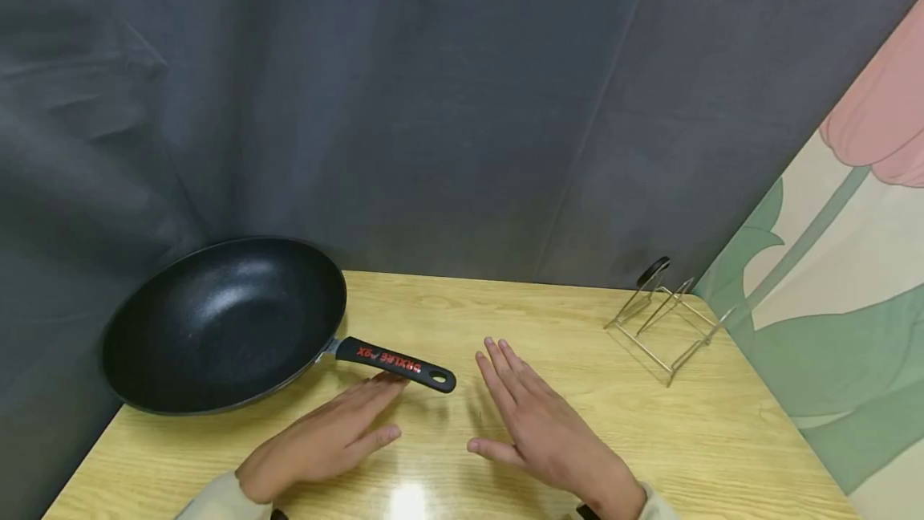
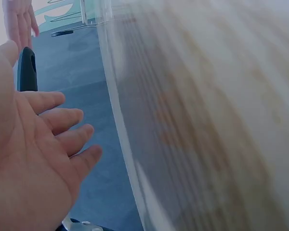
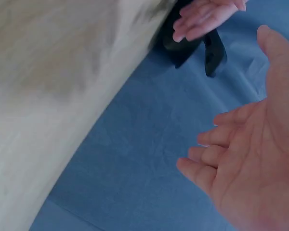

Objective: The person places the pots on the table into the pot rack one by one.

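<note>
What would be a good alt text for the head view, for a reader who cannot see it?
A person's left hand and right hand, both open, are over a wood-grain table; the left one is near the handle of a large black pan, at picture left. A wire rack stands at right; behind hangs a dark curtain.

Left hand (image 1: 328, 438) and right hand (image 1: 550, 433) are apart, fingers loosely extended, thumbs spread, palms seemingly tilted inward.
</note>
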`<action>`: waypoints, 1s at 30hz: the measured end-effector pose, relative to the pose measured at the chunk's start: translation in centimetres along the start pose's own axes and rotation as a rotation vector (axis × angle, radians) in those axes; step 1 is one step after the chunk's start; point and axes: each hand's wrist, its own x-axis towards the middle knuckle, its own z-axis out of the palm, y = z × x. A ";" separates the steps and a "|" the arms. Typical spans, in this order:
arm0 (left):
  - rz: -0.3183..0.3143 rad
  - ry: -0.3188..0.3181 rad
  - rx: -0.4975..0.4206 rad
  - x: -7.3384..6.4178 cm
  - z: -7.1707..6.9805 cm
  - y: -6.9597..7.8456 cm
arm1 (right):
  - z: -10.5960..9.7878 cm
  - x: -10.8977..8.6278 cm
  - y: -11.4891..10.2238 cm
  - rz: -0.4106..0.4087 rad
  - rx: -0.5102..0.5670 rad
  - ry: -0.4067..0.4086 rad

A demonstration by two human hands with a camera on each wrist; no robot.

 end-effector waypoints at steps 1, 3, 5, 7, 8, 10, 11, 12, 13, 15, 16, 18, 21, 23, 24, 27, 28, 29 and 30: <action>-0.003 -0.003 -0.017 0.1 0.0 0.0 | -0.1 0.1 0.1 0.000 0.001 0.003; -0.019 -0.011 -0.059 0.2 -0.1 0.0 | -0.3 0.5 0.3 0.002 0.002 0.008; -0.038 -0.017 -0.114 0.3 -0.2 0.1 | -0.5 0.8 0.4 0.011 0.005 0.003; -0.070 -0.029 -0.178 0.4 -0.4 0.4 | -0.7 1.1 0.5 0.012 0.006 -0.002; -0.089 -0.035 -0.215 0.4 -0.5 0.5 | -0.7 1.3 0.5 0.014 0.010 -0.004; -0.118 -0.040 -0.287 0.6 -0.7 0.7 | -0.7 1.5 0.5 0.012 0.010 -0.004; -0.134 -0.042 -0.324 0.6 -0.8 0.8 | -0.7 1.7 0.5 0.006 0.007 0.004; -0.145 -0.044 -0.368 0.7 -0.8 0.9 | -0.7 1.8 0.5 0.001 0.005 0.009; -0.152 -0.044 -0.414 0.8 -0.9 0.9 | -0.7 1.9 0.4 -0.004 0.004 0.014; -0.146 -0.040 -0.507 1.0 -0.9 0.9 | -0.7 2.1 0.4 -0.015 0.001 0.021; -0.136 -0.038 -0.559 1.1 -0.9 0.8 | -0.7 2.2 0.3 -0.018 0.000 0.022; -0.121 -0.039 -0.670 1.3 -0.9 0.8 | -0.7 2.5 0.3 -0.021 0.005 0.019; -0.100 -0.036 -0.821 1.5 -0.7 0.6 | -0.8 2.8 0.1 -0.021 0.019 0.005; -0.110 -0.024 -0.911 1.5 -0.5 0.5 | -0.8 2.9 0.0 -0.023 0.027 -0.005; -0.119 -0.014 -0.955 1.6 -0.5 0.5 | -0.8 3.0 0.0 -0.023 0.028 -0.010; -0.163 0.019 -1.070 1.6 -0.3 0.5 | -0.7 3.1 -0.1 -0.027 0.033 -0.013; -0.178 0.029 -1.108 1.6 -0.2 0.5 | -0.7 3.2 -0.1 -0.029 0.034 -0.013; -0.194 0.039 -1.146 1.6 -0.2 0.5 | -0.6 3.3 -0.2 -0.031 0.034 -0.013; -0.209 0.049 -1.174 1.6 -0.2 0.5 | -0.6 3.3 -0.2 -0.033 0.036 -0.010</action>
